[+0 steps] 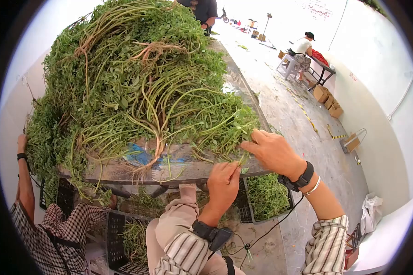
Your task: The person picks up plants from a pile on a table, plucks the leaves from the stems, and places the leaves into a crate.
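Note:
A tall heap of leafy green plants (119, 91) with long stems covers the table. Low on the near side of the heap lies one plant with pinkish stems and bare roots (157, 151). My left hand (223, 183) is closed just off the table's front edge, with a bit of green stem (242, 160) at its fingertips. At the heap's right corner, my right hand (276, 153) pinches among leafy stems, partly hiding what it holds. Both wrists carry dark bands.
Below the table stand black crates, one holding green cuttings (266, 197) and another holding stems (135, 240). A person in a checked garment (69, 224) sits at left. Another person stands behind the heap; a third sits on a stool (289, 66) farther away.

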### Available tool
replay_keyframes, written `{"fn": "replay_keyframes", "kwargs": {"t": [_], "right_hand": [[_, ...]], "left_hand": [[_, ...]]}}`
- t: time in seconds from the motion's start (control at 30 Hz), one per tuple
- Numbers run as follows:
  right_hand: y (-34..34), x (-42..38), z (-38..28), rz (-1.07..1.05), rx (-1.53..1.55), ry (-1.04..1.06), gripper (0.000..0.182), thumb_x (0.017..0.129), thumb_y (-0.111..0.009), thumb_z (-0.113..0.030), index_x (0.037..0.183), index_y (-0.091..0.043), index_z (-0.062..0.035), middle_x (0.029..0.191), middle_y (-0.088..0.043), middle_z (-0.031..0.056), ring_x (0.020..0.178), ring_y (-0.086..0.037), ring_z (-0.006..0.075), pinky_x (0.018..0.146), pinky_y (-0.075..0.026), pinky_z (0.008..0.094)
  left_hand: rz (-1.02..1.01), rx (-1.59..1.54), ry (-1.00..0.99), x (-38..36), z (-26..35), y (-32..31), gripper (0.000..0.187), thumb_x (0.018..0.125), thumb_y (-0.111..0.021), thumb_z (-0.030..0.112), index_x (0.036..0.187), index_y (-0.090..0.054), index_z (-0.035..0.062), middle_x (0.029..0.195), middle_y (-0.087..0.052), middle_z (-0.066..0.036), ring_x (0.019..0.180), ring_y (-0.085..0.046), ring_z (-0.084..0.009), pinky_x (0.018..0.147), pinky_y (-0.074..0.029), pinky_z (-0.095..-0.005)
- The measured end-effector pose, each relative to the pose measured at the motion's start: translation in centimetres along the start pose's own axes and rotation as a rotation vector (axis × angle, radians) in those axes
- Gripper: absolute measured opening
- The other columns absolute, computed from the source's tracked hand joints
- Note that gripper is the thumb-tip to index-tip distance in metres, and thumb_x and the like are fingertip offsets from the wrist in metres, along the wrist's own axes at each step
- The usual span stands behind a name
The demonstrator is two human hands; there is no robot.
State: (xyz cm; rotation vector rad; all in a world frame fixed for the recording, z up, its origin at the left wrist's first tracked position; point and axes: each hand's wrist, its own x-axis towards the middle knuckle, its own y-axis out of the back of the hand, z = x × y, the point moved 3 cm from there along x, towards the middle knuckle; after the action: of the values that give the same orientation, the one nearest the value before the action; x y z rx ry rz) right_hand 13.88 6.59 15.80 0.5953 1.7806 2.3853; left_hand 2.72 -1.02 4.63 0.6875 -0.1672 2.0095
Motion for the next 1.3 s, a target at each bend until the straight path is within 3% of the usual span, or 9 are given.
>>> {"fn": "replay_keyframes", "kwargs": {"t": [0.3,0.37,0.5,0.57,0.67,0.77,1.13,1.23,1.3], "right_hand": [[-1.1,-2.4,-0.6,0.075,0.066,-0.197,0.016,0.076,-0.060,-0.008,0.091,-0.055,-0.0054,0.077,-0.050,0.0076,0.067,-0.054,0.0268,0.058,-0.046,0.0353],[-1.7,-3.1,-0.2,0.307,0.356,-0.274,0.011,0.079,-0.058,-0.006,0.089,-0.056,-0.0026,0.069,-0.050,0.0074,0.056,-0.051,0.0229,0.053,-0.043,0.0347],[-2.9,-5.2,0.8,0.148,0.761,-0.552,0.010,0.082,-0.057,-0.007,0.090,-0.057,-0.0017,0.074,-0.060,0.0101,0.053,-0.051,0.0190,0.049,-0.040,0.0301],[-4.7,-6.8,1.3,0.092,1.359,-0.947,0.007,0.084,-0.058,-0.010,0.087,-0.057,-0.0034,0.064,-0.052,0.0005,0.045,-0.041,0.0089,0.042,-0.032,0.0241],[-4.8,-8.0,1.2,0.313,1.632,-1.147,0.008,0.088,-0.057,-0.013,0.085,-0.058,-0.0058,0.060,-0.042,-0.0075,0.044,-0.034,0.0018,0.038,-0.024,0.0197],[-3.6,-11.7,6.3,0.639,1.404,-1.159,0.012,0.090,-0.057,-0.017,0.084,-0.059,-0.0071,0.057,-0.036,-0.0091,0.042,-0.030,0.0023,0.038,-0.022,0.0190],[-4.7,-14.9,3.7,0.348,1.028,-1.140,0.018,0.092,-0.053,-0.020,0.083,-0.061,-0.0059,0.056,-0.037,-0.0079,0.044,-0.033,0.0039,0.041,-0.026,0.0224],[-5.6,-12.7,1.8,0.295,0.764,-0.852,0.016,0.089,-0.053,-0.015,0.082,-0.060,-0.0021,0.056,-0.045,0.0002,0.052,-0.045,0.0118,0.049,-0.037,0.0290],[-4.5,-10.9,-0.4,0.144,0.617,-0.761,0.018,0.086,-0.054,-0.012,0.076,-0.051,0.0023,0.064,-0.051,0.0164,0.061,-0.052,0.0340,0.056,-0.041,0.0400]], "left_hand": [[-0.027,-0.078,-0.039,0.0,0.9,-0.4,0.015,0.085,-0.061,0.007,0.097,-0.065,0.0000,0.074,-0.056,-0.010,0.069,-0.051,-0.0262,0.062,-0.041,-0.0354],[-0.056,-0.064,-0.047,0.2,1.3,-0.3,0.015,0.085,-0.061,0.007,0.097,-0.065,0.0003,0.074,-0.056,-0.010,0.069,-0.051,-0.0269,0.062,-0.041,-0.0356],[-0.092,-0.093,-0.060,0.1,1.5,-1.2,0.014,0.084,-0.061,0.008,0.095,-0.066,0.0014,0.074,-0.056,-0.011,0.068,-0.052,-0.0278,0.061,-0.041,-0.0358],[-0.100,-0.099,-0.063,0.0,1.8,-1.8,0.014,0.084,-0.061,0.008,0.095,-0.066,0.0014,0.073,-0.056,-0.011,0.067,-0.051,-0.0280,0.060,-0.041,-0.0363],[-0.117,-0.076,-0.084,-0.5,1.6,-2.3,0.012,0.083,-0.061,0.008,0.093,-0.065,0.0014,0.072,-0.056,-0.011,0.067,-0.052,-0.0283,0.059,-0.041,-0.0369],[-0.165,-0.049,-0.079,-1.5,2.1,-1.9,0.009,0.083,-0.060,0.008,0.090,-0.064,0.0019,0.074,-0.056,-0.011,0.070,-0.053,-0.0304,0.059,-0.043,-0.0391],[-0.195,-0.208,0.236,-2.1,-0.1,-2.5,0.018,0.095,-0.050,0.017,0.101,-0.058,0.0029,0.082,-0.057,-0.012,0.061,-0.053,-0.0223,0.055,-0.042,-0.0344],[-0.195,-0.252,0.163,-2.1,0.8,-2.3,0.025,0.093,-0.054,0.018,0.114,-0.057,0.0056,0.085,-0.059,-0.012,0.059,-0.053,-0.0208,0.055,-0.043,-0.0317],[-0.168,-0.232,0.072,-2.0,1.2,-2.3,0.034,0.091,-0.058,0.018,0.123,-0.055,0.0088,0.088,-0.060,-0.012,0.060,-0.054,-0.0217,0.055,-0.044,-0.0308]]}}
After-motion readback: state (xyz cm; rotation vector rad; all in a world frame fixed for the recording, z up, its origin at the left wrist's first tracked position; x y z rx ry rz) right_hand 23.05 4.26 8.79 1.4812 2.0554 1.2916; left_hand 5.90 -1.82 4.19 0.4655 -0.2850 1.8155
